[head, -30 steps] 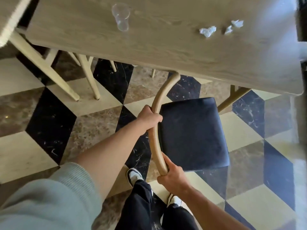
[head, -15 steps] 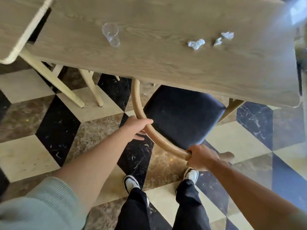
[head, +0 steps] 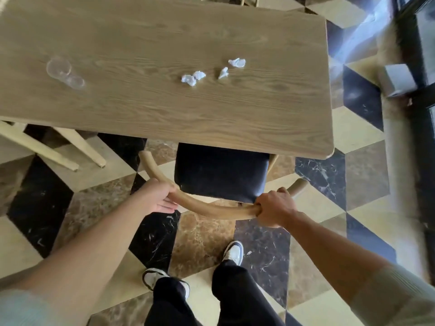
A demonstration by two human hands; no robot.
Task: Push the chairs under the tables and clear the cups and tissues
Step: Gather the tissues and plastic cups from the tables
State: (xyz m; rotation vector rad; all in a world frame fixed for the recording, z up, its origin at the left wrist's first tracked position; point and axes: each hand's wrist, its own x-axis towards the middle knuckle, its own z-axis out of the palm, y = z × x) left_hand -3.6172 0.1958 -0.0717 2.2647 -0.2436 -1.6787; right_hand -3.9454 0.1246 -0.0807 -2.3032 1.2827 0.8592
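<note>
A chair [head: 211,210] with a curved wooden back rail and a black seat cushion [head: 221,175] faces the wooden table [head: 164,118], its seat partly under the near edge. My left hand [head: 160,196] rests on the left part of the rail, fingers loosely around it. My right hand [head: 275,208] is clenched on the right part of the rail. On the tabletop a clear plastic cup [head: 62,71] lies on its side at the left. Three crumpled white tissues [head: 191,78] [head: 223,72] [head: 237,62] lie near the middle.
Pale wooden legs [head: 70,149] of other furniture stand at the left under the table edge. The floor is a black, cream and brown marble pattern. A white box [head: 397,80] sits on the floor at the right by a dark door frame. My feet stand behind the chair.
The chair has swung round to face the table and its seat has slid partly under the edge. Both hands stayed on the rail, my right hand moving to its right part.
</note>
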